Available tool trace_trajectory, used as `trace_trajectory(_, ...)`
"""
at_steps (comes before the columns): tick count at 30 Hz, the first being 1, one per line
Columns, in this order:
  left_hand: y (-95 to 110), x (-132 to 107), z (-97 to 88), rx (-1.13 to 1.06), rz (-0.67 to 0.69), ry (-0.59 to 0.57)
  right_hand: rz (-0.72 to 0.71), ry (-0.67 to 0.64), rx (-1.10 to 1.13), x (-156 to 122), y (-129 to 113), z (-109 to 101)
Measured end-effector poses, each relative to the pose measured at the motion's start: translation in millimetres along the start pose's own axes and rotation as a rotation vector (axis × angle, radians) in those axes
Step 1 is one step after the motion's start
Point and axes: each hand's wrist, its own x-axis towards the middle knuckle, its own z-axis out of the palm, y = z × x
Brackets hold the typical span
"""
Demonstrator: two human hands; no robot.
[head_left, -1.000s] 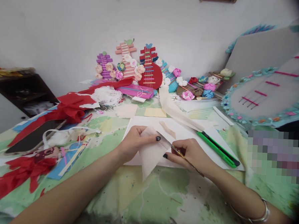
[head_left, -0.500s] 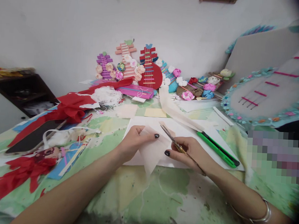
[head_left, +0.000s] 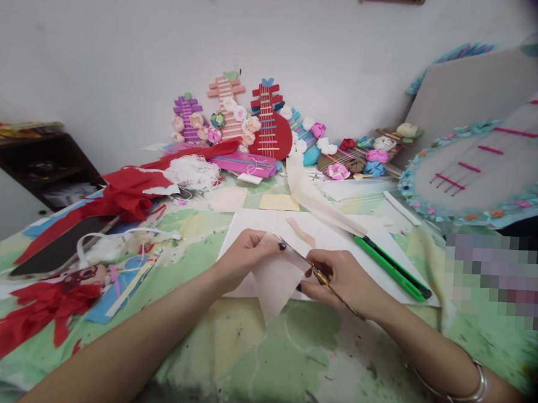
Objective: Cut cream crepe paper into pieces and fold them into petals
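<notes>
My left hand (head_left: pixel 240 257) pinches the upper edge of a pale pink paper piece (head_left: pixel 276 283) over a white sheet (head_left: pixel 334 236). My right hand (head_left: pixel 344 277) grips small gold scissors (head_left: pixel 316 273), whose blades sit against the paper's right edge, close to my left thumb. The paper's lower point hangs over the green table (head_left: pixel 265 357). A thin pink offcut (head_left: pixel 301 232) lies on the white sheet just behind my hands.
A green utility knife (head_left: pixel 389 269) lies right of my right hand. Red crepe paper (head_left: pixel 125 195), white string and a doll cutout (head_left: pixel 82 276) crowd the left. Small paper guitars with flowers (head_left: pixel 266 120) line the wall. A large round blue-edged board (head_left: pixel 482 176) stands at the right.
The scissors opened and lifted half a second ago, then came back down into the paper's edge. My left hand shifted its pinch slightly to the right along the paper.
</notes>
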Motion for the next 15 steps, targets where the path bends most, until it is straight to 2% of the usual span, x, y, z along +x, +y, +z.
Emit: trace_trajectory(15,-3.5,0.9,-3.2,-0.015,-0.035,-0.142,-0.042,-0.024,0.058,0.5,-4.7,-2.1)
